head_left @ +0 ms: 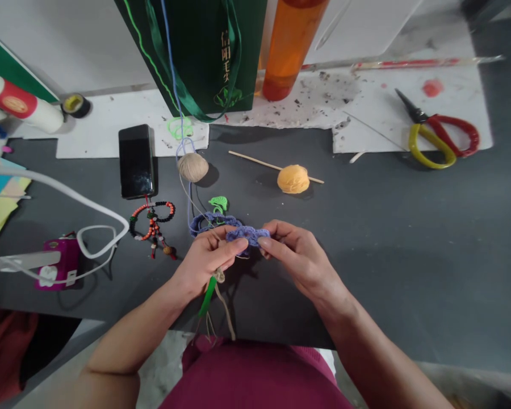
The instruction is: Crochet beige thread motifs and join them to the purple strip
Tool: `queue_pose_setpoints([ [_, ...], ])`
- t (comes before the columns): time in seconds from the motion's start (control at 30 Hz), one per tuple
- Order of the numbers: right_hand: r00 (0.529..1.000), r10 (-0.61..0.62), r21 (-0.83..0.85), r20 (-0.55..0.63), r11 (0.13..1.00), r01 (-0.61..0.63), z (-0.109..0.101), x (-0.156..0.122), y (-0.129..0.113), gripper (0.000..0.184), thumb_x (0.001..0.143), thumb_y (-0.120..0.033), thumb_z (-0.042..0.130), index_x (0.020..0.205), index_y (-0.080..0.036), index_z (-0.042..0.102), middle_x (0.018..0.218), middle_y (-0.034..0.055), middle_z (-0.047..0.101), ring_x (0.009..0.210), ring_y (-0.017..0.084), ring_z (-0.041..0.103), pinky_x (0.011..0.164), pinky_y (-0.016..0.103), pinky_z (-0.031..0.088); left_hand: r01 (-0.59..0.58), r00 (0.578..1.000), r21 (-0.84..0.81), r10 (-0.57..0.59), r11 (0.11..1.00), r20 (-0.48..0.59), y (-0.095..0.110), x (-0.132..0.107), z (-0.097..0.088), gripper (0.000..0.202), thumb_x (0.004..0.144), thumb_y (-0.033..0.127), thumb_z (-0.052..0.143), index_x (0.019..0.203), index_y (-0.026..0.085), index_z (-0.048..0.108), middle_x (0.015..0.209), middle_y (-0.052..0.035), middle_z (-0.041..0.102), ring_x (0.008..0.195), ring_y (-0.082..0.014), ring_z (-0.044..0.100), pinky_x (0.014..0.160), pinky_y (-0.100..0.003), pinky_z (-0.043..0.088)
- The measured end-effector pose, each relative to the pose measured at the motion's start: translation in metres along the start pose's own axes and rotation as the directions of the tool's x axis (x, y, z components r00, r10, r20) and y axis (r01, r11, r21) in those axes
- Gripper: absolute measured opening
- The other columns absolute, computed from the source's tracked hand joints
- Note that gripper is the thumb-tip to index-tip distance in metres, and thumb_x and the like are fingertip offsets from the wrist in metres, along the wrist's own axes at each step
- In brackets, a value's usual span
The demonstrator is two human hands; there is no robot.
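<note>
Between my two hands, a strip of purple-blue crochet work [247,233] is stretched over the front of the table. My left hand [210,253] pinches its left part with thumb and fingers. At the strip's right end my right hand [296,250] pinches it the same way. More of the purple-blue piece curls away behind my left hand. Below that hand hang a green crochet hook handle [207,296] and some beige yarn [225,312]; how they are held is hidden. A small green crocheted piece [218,203] lies just beyond the strip.
A beige yarn ball [193,167], a yellow yarn ball [293,179] by a thin stick, a phone [136,162] and a beaded bracelet [152,221] lie ahead. Scissors [440,133] rest at right. A green bag [200,57] and orange bottle [292,48] stand behind. A white cable [68,190] crosses the left.
</note>
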State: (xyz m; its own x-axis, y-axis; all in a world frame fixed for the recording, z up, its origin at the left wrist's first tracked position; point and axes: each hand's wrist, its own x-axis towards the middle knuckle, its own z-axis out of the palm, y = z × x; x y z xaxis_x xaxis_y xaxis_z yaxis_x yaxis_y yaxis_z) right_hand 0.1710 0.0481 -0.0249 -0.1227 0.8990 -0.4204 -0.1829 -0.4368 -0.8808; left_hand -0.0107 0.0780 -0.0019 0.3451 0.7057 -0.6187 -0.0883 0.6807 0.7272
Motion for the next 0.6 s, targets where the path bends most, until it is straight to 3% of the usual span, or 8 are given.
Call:
queue_pose_setpoints([
  [0.27, 1.0, -0.015, 0.003, 0.0, 1.0, 0.015, 0.003, -0.002, -0.004, 0.036, 0.082, -0.054, 0.081, 0.077, -0.02, 0.071, 0.069, 0.0001, 0.065, 0.065, 0.015, 0.056, 0.065, 0.03, 0.046, 0.014, 1.0, 0.057, -0.014, 0.998, 0.013, 0.003, -0.003, 0.001, 0.042, 0.072, 0.051, 0.089, 0.077, 0.019, 0.062, 0.044, 0.0126, 0.037, 0.041, -0.0038, 0.021, 0.045, -0.026, 0.01],
  [0.4, 0.992, -0.109, -0.043, -0.065, 0.993, 0.107, 0.005, -0.002, -0.004, 0.023, 0.088, -0.045, 0.078, 0.09, -0.022, 0.074, 0.08, 0.0016, 0.07, 0.072, 0.016, 0.061, 0.068, 0.031, 0.05, 0.021, 1.0, 0.053, -0.021, 0.998, -0.016, 0.003, -0.004, 0.001, 0.044, 0.071, 0.051, 0.09, 0.079, 0.019, 0.062, 0.043, 0.0134, 0.035, 0.041, -0.0036, 0.021, 0.046, -0.027, 0.009],
  [0.47, 0.932, -0.282, -0.141, -0.23, 0.957, 0.255, 0.007, -0.007, -0.007, 0.011, 0.091, -0.036, 0.077, 0.092, -0.025, 0.073, 0.086, 0.0016, 0.07, 0.076, 0.017, 0.061, 0.071, 0.032, 0.05, 0.023, 0.997, 0.036, -0.02, 0.999, -0.068, 0.002, -0.003, 0.0, 0.046, 0.068, 0.05, 0.092, 0.081, 0.019, 0.061, 0.044, 0.0136, 0.036, 0.04, -0.0031, 0.022, 0.046, -0.026, 0.01],
  [0.53, 0.799, -0.487, -0.236, -0.352, 0.872, 0.428, 0.008, -0.017, -0.013, 0.012, 0.094, -0.03, 0.075, 0.083, -0.027, 0.071, 0.08, 0.0002, 0.065, 0.075, 0.017, 0.058, 0.071, 0.032, 0.048, 0.034, 0.993, 0.001, -0.034, 0.999, -0.116, 0.001, -0.003, 0.0, 0.05, 0.063, 0.048, 0.096, 0.083, 0.019, 0.061, 0.047, 0.0134, 0.04, 0.041, -0.0032, 0.027, 0.046, -0.024, 0.014],
  [0.57, 0.763, -0.55, -0.229, -0.341, 0.835, 0.5, 0.009, -0.026, -0.017, 0.017, 0.096, -0.03, 0.074, 0.08, -0.027, 0.07, 0.074, -0.0005, 0.062, 0.071, 0.017, 0.055, 0.069, 0.033, 0.047, 0.042, 0.99, -0.018, -0.044, 0.999, -0.134, 0.001, -0.003, 0.0, 0.052, 0.061, 0.047, 0.098, 0.085, 0.019, 0.061, 0.048, 0.0132, 0.042, 0.042, -0.0035, 0.03, 0.046, -0.023, 0.016],
  [0.6, 0.801, -0.544, -0.165, -0.249, 0.839, 0.519, 0.009, -0.036, -0.021, 0.017, 0.098, -0.033, 0.073, 0.082, -0.028, 0.071, 0.072, -0.0005, 0.062, 0.068, 0.017, 0.054, 0.067, 0.033, 0.047, 0.049, 0.988, -0.032, -0.053, 0.998, -0.145, 0.0, -0.003, 0.0, 0.053, 0.059, 0.045, 0.099, 0.086, 0.019, 0.062, 0.049, 0.013, 0.043, 0.043, -0.0038, 0.032, 0.047, -0.023, 0.018],
])
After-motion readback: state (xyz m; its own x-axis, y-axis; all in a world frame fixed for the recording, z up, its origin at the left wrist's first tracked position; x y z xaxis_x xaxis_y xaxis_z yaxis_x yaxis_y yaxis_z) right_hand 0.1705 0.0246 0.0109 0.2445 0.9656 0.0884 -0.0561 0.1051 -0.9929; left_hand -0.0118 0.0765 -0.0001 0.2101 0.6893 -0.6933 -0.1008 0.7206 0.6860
